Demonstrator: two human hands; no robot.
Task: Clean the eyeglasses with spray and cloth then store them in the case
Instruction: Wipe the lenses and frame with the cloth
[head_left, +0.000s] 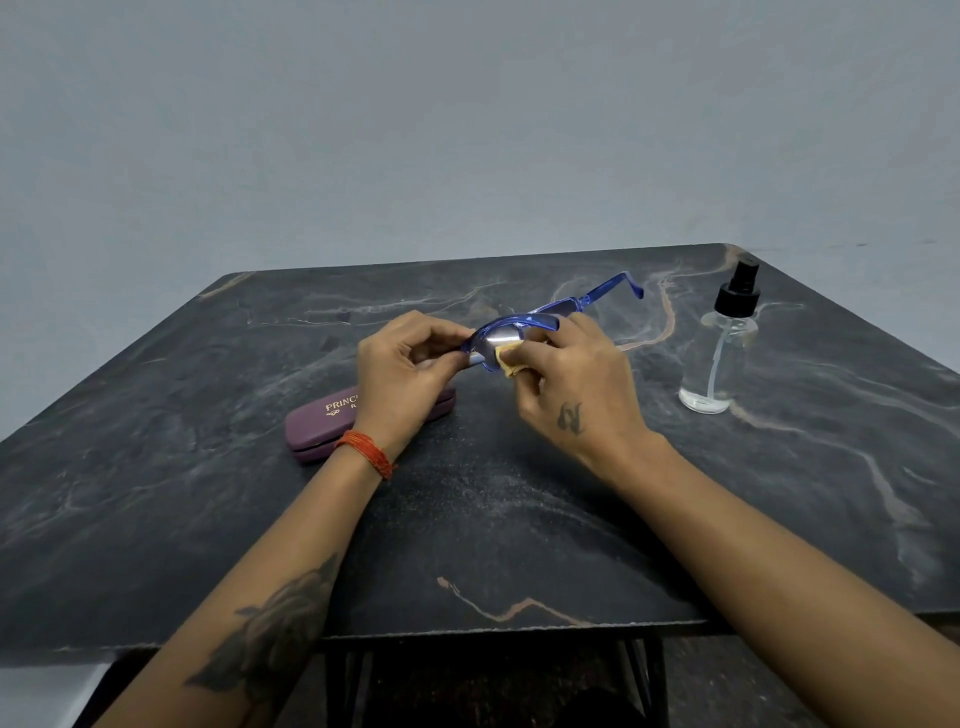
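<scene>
Blue-framed eyeglasses (545, 317) are held above the middle of the dark marbled table (467, 519), one temple arm pointing back right. My left hand (402, 374) pinches the left end of the frame. My right hand (576, 384) presses a small yellow cloth (508, 359) against the nearer lens. A purple case (317, 426) with gold lettering lies shut on the table under my left hand, partly hidden by it. The clear spray bottle (719, 353) with a black pump stands upright to the right, apart from both hands.
The table's front edge (467, 631) runs close below my forearms, with black legs under it. A plain grey wall (467, 130) rises behind the table's far edge.
</scene>
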